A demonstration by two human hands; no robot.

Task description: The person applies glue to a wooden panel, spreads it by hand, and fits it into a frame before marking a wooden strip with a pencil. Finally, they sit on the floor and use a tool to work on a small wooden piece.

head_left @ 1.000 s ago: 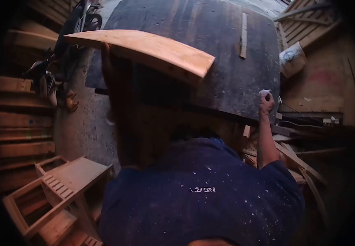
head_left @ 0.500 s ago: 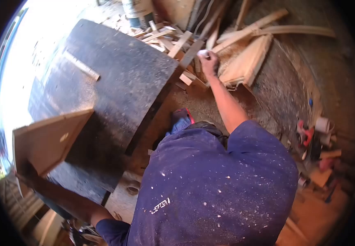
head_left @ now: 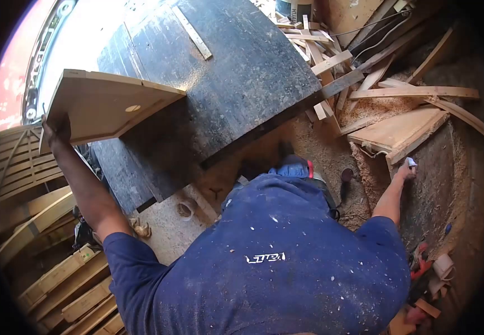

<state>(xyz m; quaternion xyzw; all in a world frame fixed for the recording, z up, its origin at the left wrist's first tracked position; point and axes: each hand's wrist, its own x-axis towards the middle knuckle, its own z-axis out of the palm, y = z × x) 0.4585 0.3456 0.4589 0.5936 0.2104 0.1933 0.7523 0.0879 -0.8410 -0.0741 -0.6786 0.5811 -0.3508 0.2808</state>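
Observation:
My left hand [head_left: 56, 129] is closed on the near left edge of a wooden panel [head_left: 105, 106], which has framed edges and a small pale oval mark. The panel stands tilted over the dark worktable [head_left: 242, 72], its far end meeting the tabletop. Out to the right, my right hand [head_left: 405, 171] is closed around a small white piece [head_left: 411, 162], crumpled-looking and mostly hidden by the fingers. That hand is beside the corner of a pale wooden board [head_left: 401, 134] amid wood shavings.
A narrow wooden strip [head_left: 192, 33] lies on the worktable. Offcuts [head_left: 331, 61] and curved wooden strips [head_left: 429, 92] are heaped beyond its right edge. Stacked timber [head_left: 80, 279] fills the lower left. Red-handled tools [head_left: 420, 262] lie at lower right.
The view has shifted with my head. My right hand has swung from the offcuts out to the right, still holding the white piece. My left hand keeps its grip on the panel.

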